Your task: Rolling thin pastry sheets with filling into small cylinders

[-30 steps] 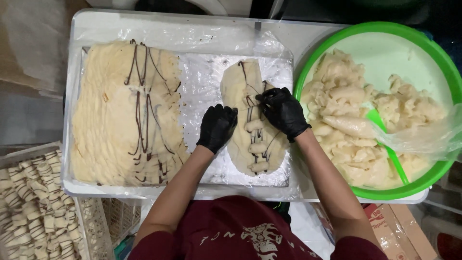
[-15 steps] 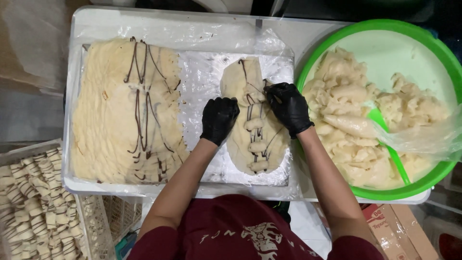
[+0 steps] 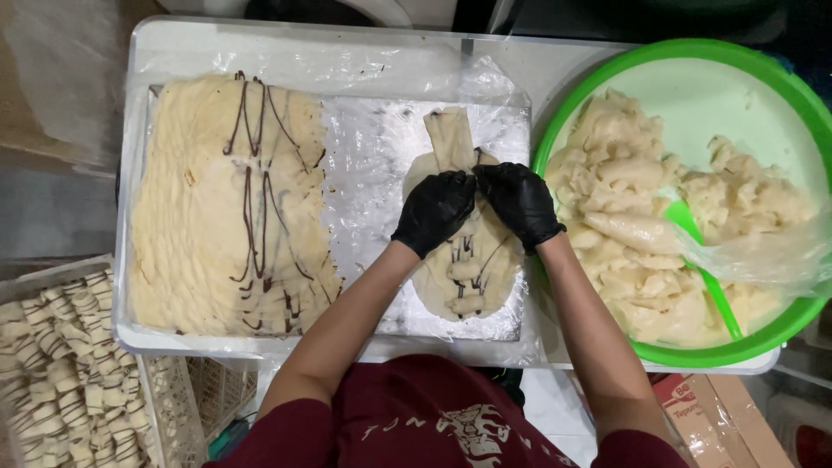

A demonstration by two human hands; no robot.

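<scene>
Both my hands wear black gloves and meet over a pale oval wrapper [image 3: 462,277] striped with dark brown lines. It lies on the plastic-covered white tray [image 3: 347,52]. My left hand [image 3: 435,211] and my right hand [image 3: 518,201] pinch the wrapper's side edges together across its middle. The wrapper's narrow far end [image 3: 450,137] sticks out beyond my fingers. What lies under my hands is hidden.
A stack of flat striped wrappers [image 3: 230,204] fills the tray's left half. On the right stands a green bowl [image 3: 763,82] of pale filling pieces with a green spoon [image 3: 706,273] and a clear plastic bag. A white basket [image 3: 173,407] of rolled striped pieces sits at lower left.
My hands have moved inward from the wrapper's two sides to meet over its middle, folding its edges in. The wrapper's far end now looks narrower.
</scene>
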